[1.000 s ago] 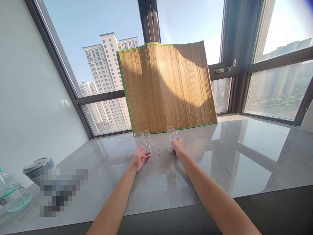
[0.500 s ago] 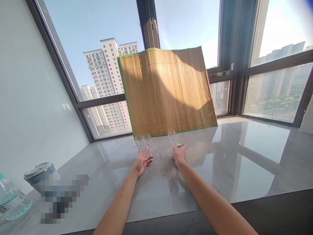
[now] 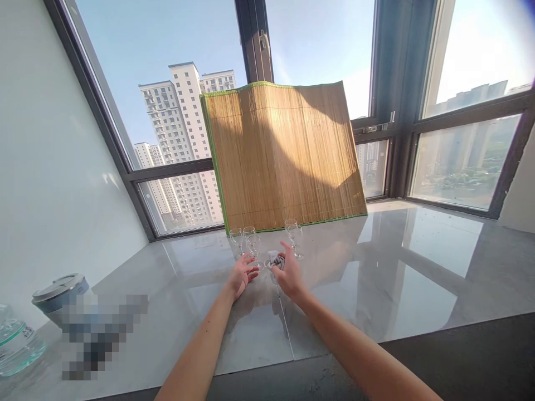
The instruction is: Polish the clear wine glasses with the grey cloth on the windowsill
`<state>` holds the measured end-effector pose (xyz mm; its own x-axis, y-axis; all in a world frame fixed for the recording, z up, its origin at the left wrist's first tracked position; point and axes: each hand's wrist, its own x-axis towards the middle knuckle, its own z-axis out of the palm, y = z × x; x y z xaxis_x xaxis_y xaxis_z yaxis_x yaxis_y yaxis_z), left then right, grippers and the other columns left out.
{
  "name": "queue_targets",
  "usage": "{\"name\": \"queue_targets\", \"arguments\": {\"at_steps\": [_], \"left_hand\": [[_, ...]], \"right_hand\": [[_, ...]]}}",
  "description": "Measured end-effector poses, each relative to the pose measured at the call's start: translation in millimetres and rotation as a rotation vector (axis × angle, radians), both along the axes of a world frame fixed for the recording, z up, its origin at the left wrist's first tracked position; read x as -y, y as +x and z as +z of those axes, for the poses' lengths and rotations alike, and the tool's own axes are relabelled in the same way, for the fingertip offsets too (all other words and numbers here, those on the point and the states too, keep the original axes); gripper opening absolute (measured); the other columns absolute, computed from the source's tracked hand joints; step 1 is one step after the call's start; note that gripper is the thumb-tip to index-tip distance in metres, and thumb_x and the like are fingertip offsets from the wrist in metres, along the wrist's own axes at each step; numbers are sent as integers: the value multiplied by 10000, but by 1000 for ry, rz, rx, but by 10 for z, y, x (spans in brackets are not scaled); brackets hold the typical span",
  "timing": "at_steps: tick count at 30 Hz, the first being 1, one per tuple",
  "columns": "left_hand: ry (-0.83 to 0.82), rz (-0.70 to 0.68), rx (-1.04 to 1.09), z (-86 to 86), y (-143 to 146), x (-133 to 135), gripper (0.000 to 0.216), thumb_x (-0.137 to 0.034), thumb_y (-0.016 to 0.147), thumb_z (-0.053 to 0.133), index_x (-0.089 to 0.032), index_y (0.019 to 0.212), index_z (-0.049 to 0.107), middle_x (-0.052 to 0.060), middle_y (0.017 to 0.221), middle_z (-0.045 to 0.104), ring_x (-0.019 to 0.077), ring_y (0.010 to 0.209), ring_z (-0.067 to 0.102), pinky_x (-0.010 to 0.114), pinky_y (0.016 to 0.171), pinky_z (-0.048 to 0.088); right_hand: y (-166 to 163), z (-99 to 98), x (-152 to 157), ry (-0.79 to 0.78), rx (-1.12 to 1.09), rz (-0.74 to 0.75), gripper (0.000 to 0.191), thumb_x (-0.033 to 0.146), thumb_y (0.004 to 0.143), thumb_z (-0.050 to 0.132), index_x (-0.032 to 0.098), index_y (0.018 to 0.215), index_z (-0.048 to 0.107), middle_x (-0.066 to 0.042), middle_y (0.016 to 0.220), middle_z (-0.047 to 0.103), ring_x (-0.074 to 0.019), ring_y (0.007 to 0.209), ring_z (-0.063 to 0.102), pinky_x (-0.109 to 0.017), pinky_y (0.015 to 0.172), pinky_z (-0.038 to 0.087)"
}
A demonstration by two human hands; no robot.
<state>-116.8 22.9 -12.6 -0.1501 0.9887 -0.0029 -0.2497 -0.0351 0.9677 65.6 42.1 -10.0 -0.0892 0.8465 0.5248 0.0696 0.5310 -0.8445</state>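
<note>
Several small clear stemmed glasses stand on the glossy grey counter [image 3: 376, 278]: a left group [image 3: 253, 244] and a right pair [image 3: 295, 235]. My left hand [image 3: 241, 274] lies open on the counter, fingers spread, its tips just short of the left group's nearest glass. My right hand [image 3: 289, 274] is between the two groups, fingers pinched on a small grey-white thing [image 3: 273, 259] that is too small to name. Behind the glasses a bamboo mat [image 3: 284, 156] with green edging leans upright against the window.
At the far left stand a clear water bottle [image 3: 14, 340] and a lidded blue-grey cup [image 3: 58, 287]. Large windows with dark frames [image 3: 259, 39] close off the back and right. The counter's dark front edge [image 3: 460, 356] runs along the bottom.
My right hand has moved left, away from the right pair of glasses, and now holds a small grey-white thing between the groups. My left hand has stayed put.
</note>
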Motion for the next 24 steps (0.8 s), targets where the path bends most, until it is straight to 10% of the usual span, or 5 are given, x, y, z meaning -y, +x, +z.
{"name": "queue_targets", "arguments": {"at_steps": [6, 24], "left_hand": [[29, -39, -116, 4, 35, -3, 509, -176, 664, 672, -181, 1165, 585, 27, 953, 593, 56, 611, 510, 220, 641, 449], [52, -73, -284, -58, 65, -13, 338, -271, 704, 676, -180, 1025, 627, 10, 753, 613, 130, 723, 589, 245, 697, 443]], "right_hand": [[24, 43, 52, 152, 182, -34, 740, 114, 673, 479, 249, 1383, 321, -4, 903, 603, -144, 671, 546, -264, 639, 410], [96, 202, 200, 298, 182, 70, 829, 89, 674, 483, 261, 1441, 222, -26, 974, 619, -137, 655, 546, -263, 627, 433]]}}
